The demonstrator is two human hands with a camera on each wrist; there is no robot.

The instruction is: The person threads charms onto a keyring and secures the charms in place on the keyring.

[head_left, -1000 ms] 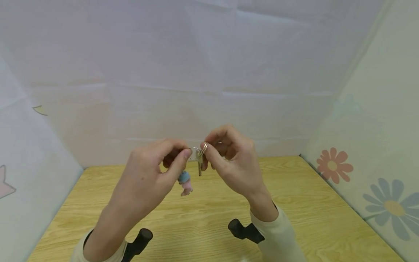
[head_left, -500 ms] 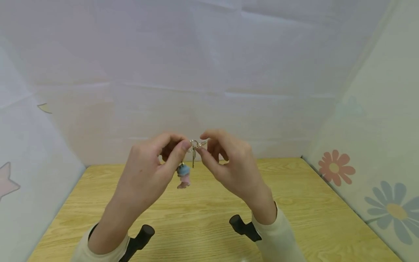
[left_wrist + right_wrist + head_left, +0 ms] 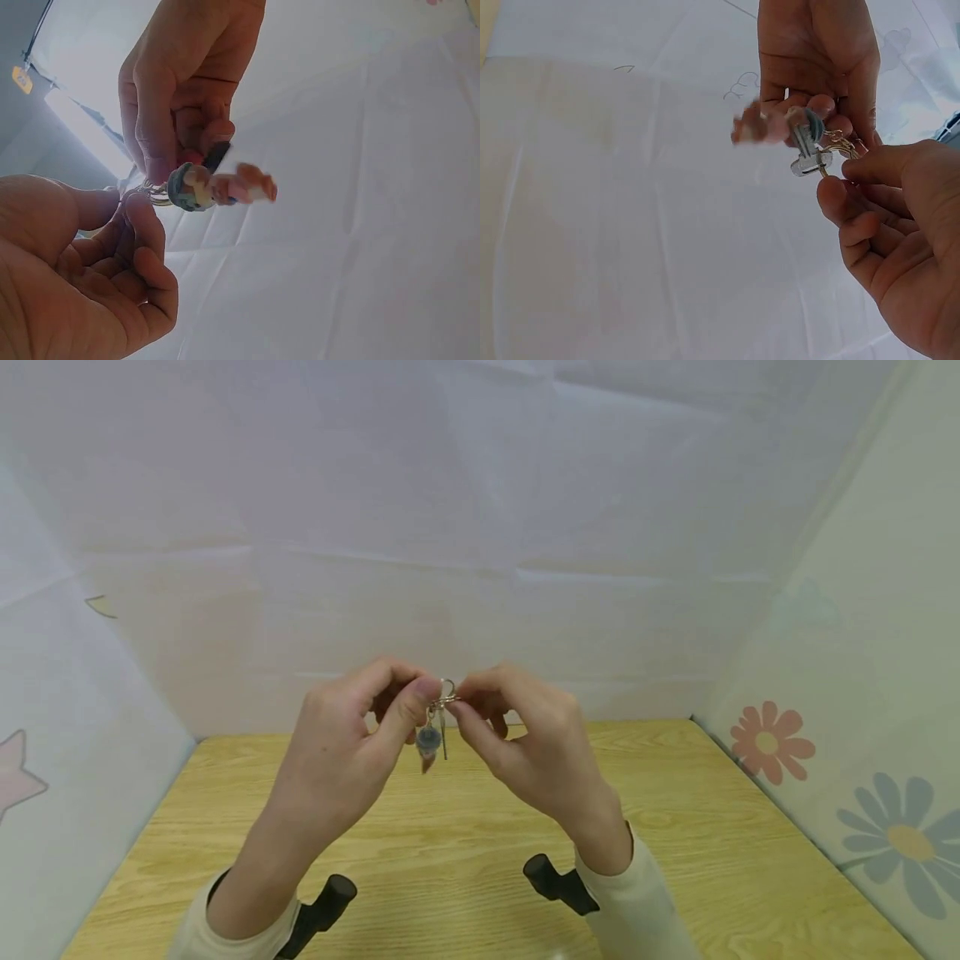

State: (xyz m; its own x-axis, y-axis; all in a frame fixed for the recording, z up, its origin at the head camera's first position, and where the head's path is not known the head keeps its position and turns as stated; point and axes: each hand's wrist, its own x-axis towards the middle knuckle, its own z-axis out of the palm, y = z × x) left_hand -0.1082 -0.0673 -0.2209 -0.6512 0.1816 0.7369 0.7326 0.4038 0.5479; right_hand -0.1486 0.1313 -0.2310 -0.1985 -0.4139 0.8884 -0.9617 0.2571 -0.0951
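Both hands are raised above the wooden table (image 3: 465, 852) and meet at a metal key ring (image 3: 446, 692). My left hand (image 3: 352, 743) pinches the ring from the left with thumb and forefinger. My right hand (image 3: 517, 735) pinches it from the right. A small key (image 3: 444, 735) and a little figure charm (image 3: 428, 745) with a blue head and pink body hang below. In the left wrist view the charm (image 3: 217, 187) swings out sideways, blurred. The right wrist view shows the key (image 3: 804, 150) and the ring (image 3: 838, 144) between the two hands' fingertips.
White cloth walls (image 3: 480, 527) close in the back and left. A wall with flower prints (image 3: 765, 742) stands on the right. Two black wrist mounts (image 3: 558, 881) show by the cream sleeves near the table's front.
The hands have drawn closer together and risen a little. The charm swung up from hanging low to beside the key, and now it is blurred with motion.
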